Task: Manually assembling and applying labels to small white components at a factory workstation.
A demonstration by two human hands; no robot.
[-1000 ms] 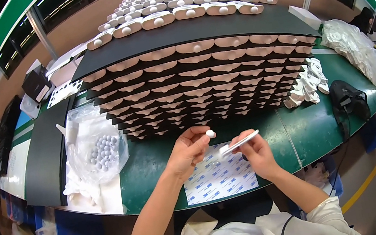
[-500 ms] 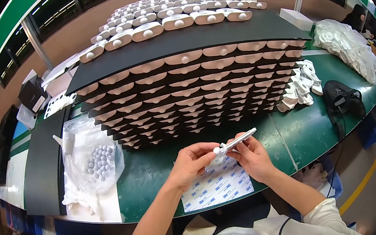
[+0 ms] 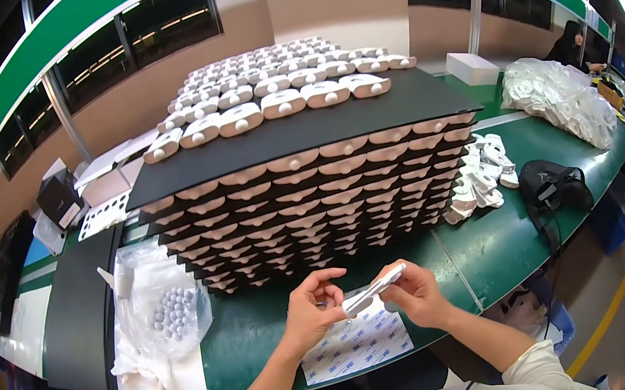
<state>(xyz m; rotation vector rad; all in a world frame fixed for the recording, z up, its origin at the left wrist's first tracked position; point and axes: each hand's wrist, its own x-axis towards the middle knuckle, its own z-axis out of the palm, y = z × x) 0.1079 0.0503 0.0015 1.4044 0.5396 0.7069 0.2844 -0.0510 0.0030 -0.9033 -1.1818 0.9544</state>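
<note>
My right hand [image 3: 416,293] pinches a slim white plastic part [image 3: 378,289] between thumb and fingers, tilted above the table. My left hand [image 3: 314,310] is at the part's left end, its index finger raised and its fingers apart; whether a fingertip touches the part I cannot tell. Below both hands lies a white sheet with blue print [image 3: 355,349]. To the left, a clear plastic bag [image 3: 186,278] holds many small white balls [image 3: 175,310]. Straight ahead rises a stack of black boards [image 3: 304,143] with rows of white parts [image 3: 282,103], each showing a round white ball.
Loose white parts [image 3: 483,176] lie right of the stack. Further right are a black bag [image 3: 555,187] and a large clear bag of white pieces [image 3: 557,100]. Black boards [image 3: 79,308] lie at left. Two people are at the far right.
The white ball seen at my left fingertips no longer shows there. My left index finger has lifted away, and the part has been turned in my right hand. The head view has tilted up.
</note>
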